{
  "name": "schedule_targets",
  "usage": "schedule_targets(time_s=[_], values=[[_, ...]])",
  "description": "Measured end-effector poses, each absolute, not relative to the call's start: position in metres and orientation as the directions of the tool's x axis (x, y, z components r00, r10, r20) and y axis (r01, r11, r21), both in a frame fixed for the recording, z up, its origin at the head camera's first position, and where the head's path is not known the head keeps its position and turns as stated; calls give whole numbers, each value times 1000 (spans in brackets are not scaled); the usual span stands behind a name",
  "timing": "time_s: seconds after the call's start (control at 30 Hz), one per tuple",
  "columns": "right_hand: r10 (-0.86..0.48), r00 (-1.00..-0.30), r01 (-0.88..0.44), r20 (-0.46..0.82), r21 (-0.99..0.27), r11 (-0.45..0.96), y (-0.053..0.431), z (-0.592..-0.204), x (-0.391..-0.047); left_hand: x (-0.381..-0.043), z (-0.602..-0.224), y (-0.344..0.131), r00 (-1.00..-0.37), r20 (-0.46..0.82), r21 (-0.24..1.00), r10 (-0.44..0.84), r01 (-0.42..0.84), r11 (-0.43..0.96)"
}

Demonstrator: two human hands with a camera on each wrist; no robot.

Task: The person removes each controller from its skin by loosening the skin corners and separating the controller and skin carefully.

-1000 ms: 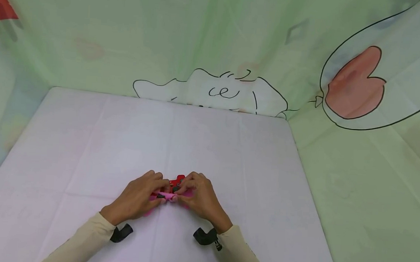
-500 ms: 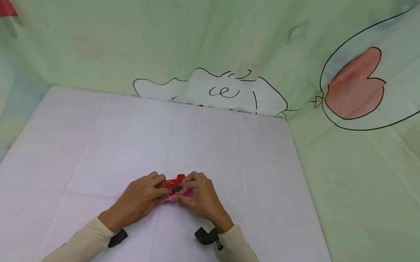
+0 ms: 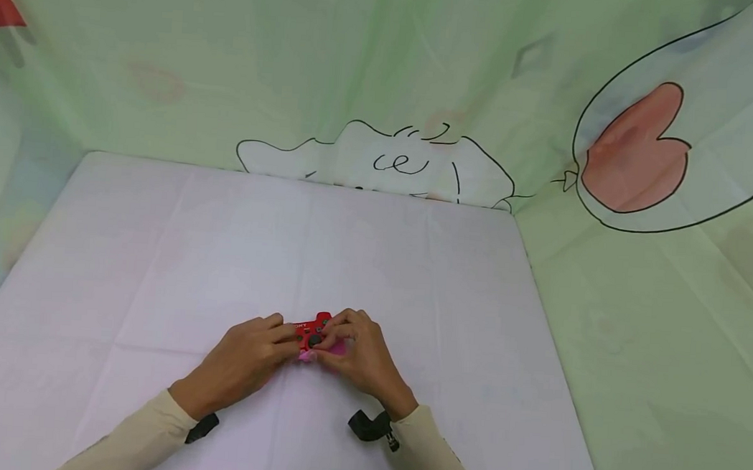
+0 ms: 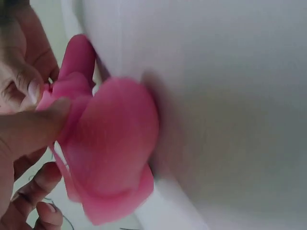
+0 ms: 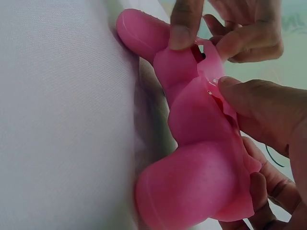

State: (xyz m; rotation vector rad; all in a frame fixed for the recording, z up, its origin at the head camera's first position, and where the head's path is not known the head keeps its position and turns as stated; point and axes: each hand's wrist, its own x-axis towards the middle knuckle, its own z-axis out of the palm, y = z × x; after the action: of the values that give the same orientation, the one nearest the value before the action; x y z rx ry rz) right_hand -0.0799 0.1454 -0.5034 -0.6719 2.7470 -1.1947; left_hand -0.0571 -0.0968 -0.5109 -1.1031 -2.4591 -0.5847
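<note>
A red game controller (image 3: 309, 329) with dark buttons and SONY lettering sits between both hands in the head view. A soft pink silicone cover (image 5: 204, 129) wraps its underside and grips, and its thin edge stands loose around the openings. My left hand (image 3: 246, 353) holds the left side, with the thumb (image 4: 53, 115) pressed on the cover and fingers curled over the far side. On the right side, my right hand (image 3: 359, 350) pinches the cover's edge between thumb and forefinger, close to a dark thumbstick (image 3: 315, 340). The hands hide the controller's left grip in the head view.
A white cloth-covered table (image 3: 349, 255) lies beneath the hands. Green printed sheets (image 3: 668, 339) with line drawings and a red heart hang at the back and sides. A black wrist mount (image 3: 370, 425) is strapped by the right sleeve.
The pink strip stretched across the controller's face has come down toward the near edge, exposing more red and the lettering. My left hand shifted slightly left; the right hand stayed nearly still.
</note>
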Motion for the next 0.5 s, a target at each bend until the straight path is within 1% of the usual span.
schedule_targets(time_s=[0.13,0.4,0.5], values=[[-408,-906,-361,114,-713,601,145,-504,-79,-53,-513,-99,-622,496,212,606,763,611],[-391,-913,-348,112,-713,608,144,-505,-77,-48,-519,-103,-602,537,213,591,775,595],[-385,-916,-346,116,-716,607,144,-506,-75,-45,-519,-105,-599,541,183,591,769,612]])
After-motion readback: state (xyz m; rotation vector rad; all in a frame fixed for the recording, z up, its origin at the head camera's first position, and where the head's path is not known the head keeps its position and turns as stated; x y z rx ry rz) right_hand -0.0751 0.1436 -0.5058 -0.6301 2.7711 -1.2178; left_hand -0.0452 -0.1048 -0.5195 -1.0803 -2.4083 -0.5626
